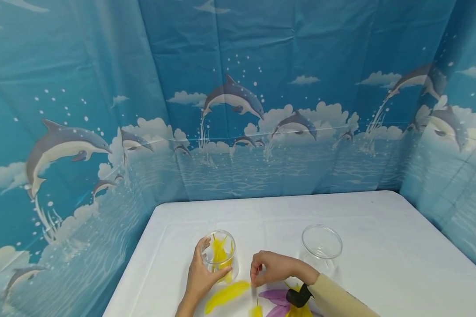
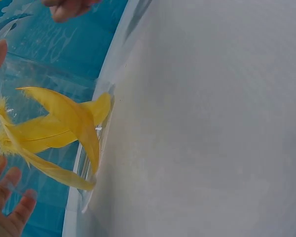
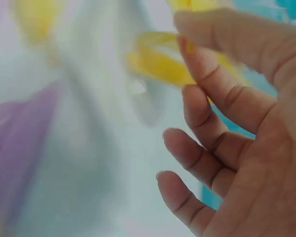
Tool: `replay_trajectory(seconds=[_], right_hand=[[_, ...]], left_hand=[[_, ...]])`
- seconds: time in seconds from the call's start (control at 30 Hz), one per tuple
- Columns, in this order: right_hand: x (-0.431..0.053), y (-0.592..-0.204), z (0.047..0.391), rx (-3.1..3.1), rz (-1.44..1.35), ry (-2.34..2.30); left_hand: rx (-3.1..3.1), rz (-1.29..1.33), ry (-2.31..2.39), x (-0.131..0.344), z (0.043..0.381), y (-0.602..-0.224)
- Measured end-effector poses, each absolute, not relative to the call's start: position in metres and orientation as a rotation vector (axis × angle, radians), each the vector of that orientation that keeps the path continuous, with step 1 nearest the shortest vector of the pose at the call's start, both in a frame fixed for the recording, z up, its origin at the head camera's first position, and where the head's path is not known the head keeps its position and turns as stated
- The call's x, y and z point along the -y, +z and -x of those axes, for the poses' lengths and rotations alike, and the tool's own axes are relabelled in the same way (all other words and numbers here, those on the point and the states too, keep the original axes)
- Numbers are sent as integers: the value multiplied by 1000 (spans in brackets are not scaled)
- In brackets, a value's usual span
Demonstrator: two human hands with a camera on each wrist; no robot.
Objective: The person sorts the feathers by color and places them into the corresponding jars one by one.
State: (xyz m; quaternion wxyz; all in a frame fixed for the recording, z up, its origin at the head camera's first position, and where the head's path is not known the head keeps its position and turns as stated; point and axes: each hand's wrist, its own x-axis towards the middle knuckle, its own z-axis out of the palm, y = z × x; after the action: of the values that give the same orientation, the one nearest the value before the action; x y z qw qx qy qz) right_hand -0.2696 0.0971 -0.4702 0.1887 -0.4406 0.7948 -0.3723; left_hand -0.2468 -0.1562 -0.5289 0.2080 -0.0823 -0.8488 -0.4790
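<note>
My left hand [image 1: 202, 273] grips a clear jar [image 1: 232, 275], with the thumb on one side and fingers on the other. Several yellow feathers [image 2: 44, 131] stand inside it, seen through the wall in the left wrist view. To the right of the jar, my right hand [image 1: 271, 268] pinches the quill end of a yellow feather [image 1: 227, 296] between thumb and index finger. Its other fingers [image 3: 185, 150] are loosely bent. Below the right hand lie purple feathers [image 1: 275, 297], more yellow feathers [image 1: 300, 309] and a black feather [image 1: 299, 296]. The right forearm partly covers this group.
A second clear jar [image 1: 321, 253] stands to the right, beyond the right wrist. Everything rests on a white-covered table [image 1: 269, 224]. Blue curtains [image 1: 238, 171] with printed dolphins hang behind the table and along its sides.
</note>
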Motion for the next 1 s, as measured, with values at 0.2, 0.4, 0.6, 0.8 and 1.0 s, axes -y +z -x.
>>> replay_trajectory(seconds=[0.2,0.4,0.6,0.8,1.0], right_hand=[[-101,-433,272,-2388,1177,-1140],[-98,-405,269,-2996,1296,-850],[-88,-393,267,-3380,1480,-496],[-72,-397,268,-3391,1703,-343],[-55,-403,271,-3344,1805,-334]], left_hand=[[2335,273,-1395,158,246,-528],[2379,215,-1384,156,247,-529],[2374,199,-1374,156,248,-530],[2397,171,-1377,156,248,-530],[2400,173,-1381,157,247,-529]])
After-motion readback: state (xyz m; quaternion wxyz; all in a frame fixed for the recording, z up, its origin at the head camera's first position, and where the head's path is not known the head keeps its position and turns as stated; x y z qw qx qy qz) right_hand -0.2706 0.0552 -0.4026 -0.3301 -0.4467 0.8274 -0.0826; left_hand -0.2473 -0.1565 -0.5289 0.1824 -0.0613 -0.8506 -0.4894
